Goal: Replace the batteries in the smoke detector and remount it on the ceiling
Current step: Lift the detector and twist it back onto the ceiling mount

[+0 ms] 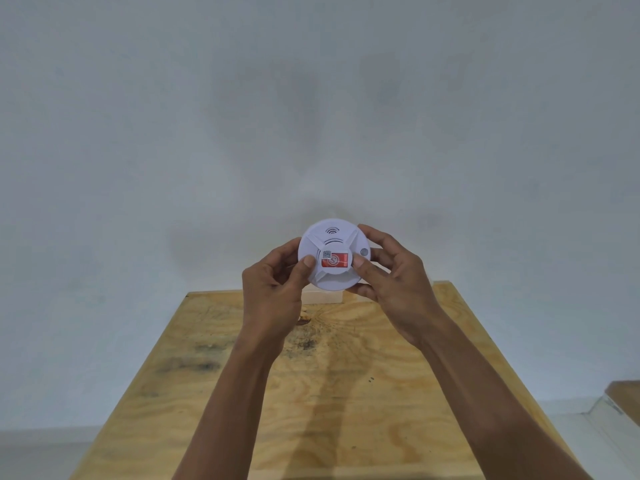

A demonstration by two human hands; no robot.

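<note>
A round white smoke detector (pixel 333 237) is held up in front of a pale wall, its face towards me. The face shows raised ribs, a small wave symbol, a red label with a small code sticker, and a round button at its right. My left hand (pixel 273 292) grips its left rim, thumb pressed on the face beside the label. My right hand (pixel 391 282) grips the right rim, thumb on the face at the label's right edge. The detector's back is hidden.
A plywood board (pixel 329 393) with dark stains stretches away below my arms. A small pale wooden block (pixel 322 296) sits at its far end, partly hidden by my hands. A wooden edge (pixel 623 400) shows at the far right.
</note>
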